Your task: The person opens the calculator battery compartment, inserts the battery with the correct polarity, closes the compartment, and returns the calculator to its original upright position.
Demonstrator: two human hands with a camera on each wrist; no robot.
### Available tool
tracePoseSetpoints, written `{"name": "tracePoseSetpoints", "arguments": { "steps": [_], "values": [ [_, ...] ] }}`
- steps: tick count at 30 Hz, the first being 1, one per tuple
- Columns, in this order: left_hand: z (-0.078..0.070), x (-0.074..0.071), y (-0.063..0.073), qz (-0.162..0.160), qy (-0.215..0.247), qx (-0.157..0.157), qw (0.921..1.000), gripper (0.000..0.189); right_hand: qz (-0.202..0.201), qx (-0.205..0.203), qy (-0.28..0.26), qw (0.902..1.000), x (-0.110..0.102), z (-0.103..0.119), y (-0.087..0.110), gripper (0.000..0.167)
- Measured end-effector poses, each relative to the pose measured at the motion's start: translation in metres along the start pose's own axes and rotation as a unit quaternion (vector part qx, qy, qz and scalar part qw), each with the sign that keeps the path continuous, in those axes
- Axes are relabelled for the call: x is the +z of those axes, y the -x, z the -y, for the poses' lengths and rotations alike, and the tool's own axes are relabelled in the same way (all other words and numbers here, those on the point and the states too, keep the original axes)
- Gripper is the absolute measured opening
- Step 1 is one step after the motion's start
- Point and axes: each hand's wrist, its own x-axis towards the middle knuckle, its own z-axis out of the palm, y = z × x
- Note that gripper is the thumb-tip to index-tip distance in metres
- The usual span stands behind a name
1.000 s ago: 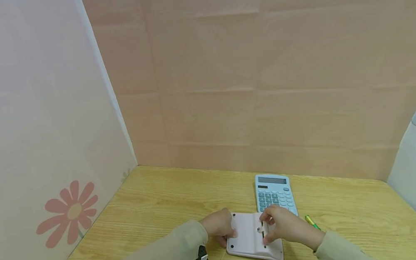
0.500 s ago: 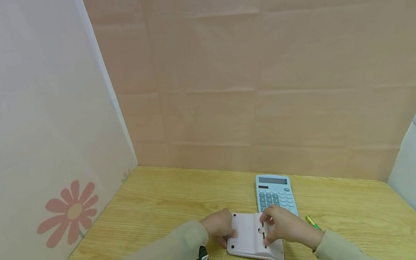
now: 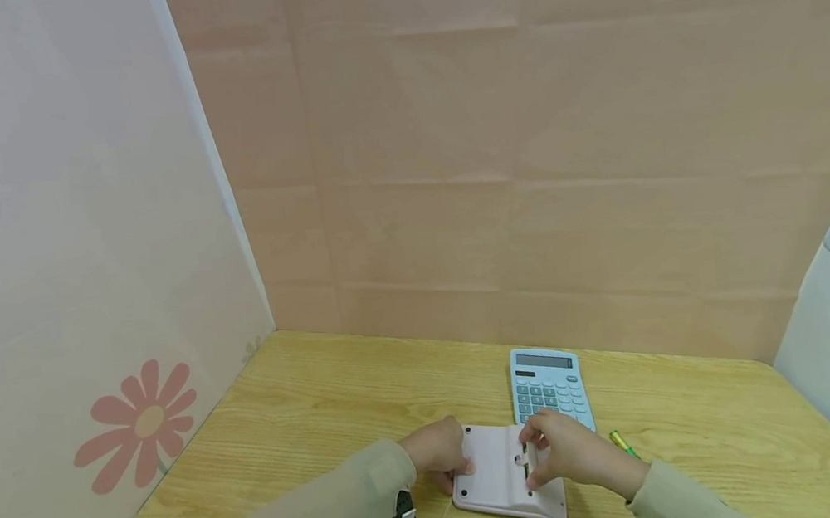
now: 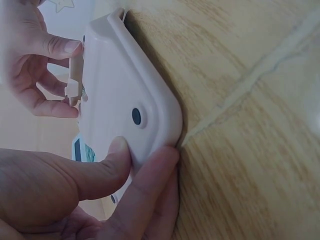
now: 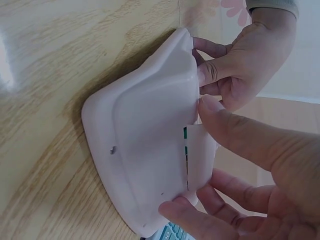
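A pale pink calculator (image 3: 489,464) lies face down on the wooden table, its back with dark round feet turned up. My left hand (image 3: 439,447) grips its left edge, thumb (image 4: 116,155) on the back and fingers underneath. Over the battery opening, my right hand (image 3: 572,448) pinches the small battery cover (image 5: 201,155) by its ends, between thumb and fingers. This cover stands tilted up out of the back, its clip tab showing in the left wrist view. A sliver of green shows in the gap beside it; the compartment's inside is mostly hidden.
Behind the pink calculator lies a light blue calculator (image 3: 545,380), face up, partly covered by my right hand. A small green and yellow cylinder (image 3: 622,442) lies to the right, near my right wrist. A brown paper backdrop (image 3: 410,209) and patterned side walls border the table.
Both hands and the pink calculator keep almost the same places. The battery cover's tilt has shifted slightly, with a little more green showing in the opening than a second ago.
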Motion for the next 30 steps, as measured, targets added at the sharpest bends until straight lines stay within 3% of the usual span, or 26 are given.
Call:
{"name": "tracePoseSetpoints", "arguments": {
  "steps": [14, 22, 30],
  "values": [
    [-0.0003, 0.0013, 0.0001, -0.009, -0.009, 0.000, 0.9999, 0.049, -0.003, 0.018, 0.011, 0.9998, 0.0021, -0.0020, -0.0025, 0.050],
    [-0.0002, 0.0000, 0.0026, -0.017, 0.019, 0.006, 0.9997, 0.053, -0.006, 0.050, -0.008, 0.9987, 0.0027, 0.0005, -0.0063, 0.055],
    [-0.0010, -0.0011, 0.0035, -0.017, 0.006, 0.001, 0.9998, 0.048, -0.010, 0.042, -0.010, 0.9990, 0.0036, 0.0009, -0.0067, 0.053]
  ]
}}
